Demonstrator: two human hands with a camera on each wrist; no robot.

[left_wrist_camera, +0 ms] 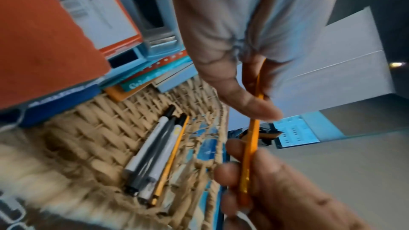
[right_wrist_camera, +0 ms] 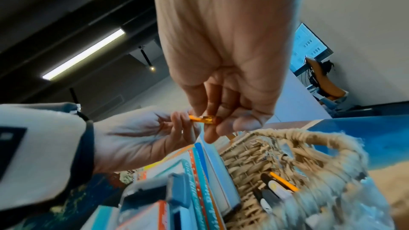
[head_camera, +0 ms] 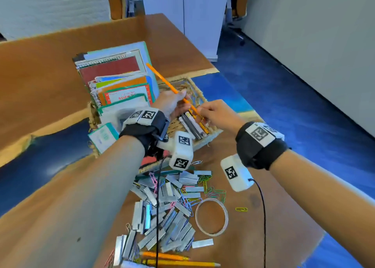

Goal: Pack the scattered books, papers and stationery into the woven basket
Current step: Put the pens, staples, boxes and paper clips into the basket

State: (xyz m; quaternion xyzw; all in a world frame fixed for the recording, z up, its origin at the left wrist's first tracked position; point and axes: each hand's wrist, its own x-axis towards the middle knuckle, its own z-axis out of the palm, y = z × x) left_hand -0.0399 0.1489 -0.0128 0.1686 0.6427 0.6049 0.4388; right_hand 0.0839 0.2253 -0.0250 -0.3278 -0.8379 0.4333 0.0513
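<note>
Over the coarse woven basket (head_camera: 199,97), both hands' fingers (head_camera: 203,110) pinch one slim orange pencil (head_camera: 162,78).

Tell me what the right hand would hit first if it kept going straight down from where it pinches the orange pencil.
Probably the pens lying in the woven basket, directly under the right hand; depth is uncertain.

A wooden table (head_camera: 50,68) with blue inlay, a white cabinet (head_camera: 203,14), perhaps a chair (head_camera: 114,1) behind.
</note>
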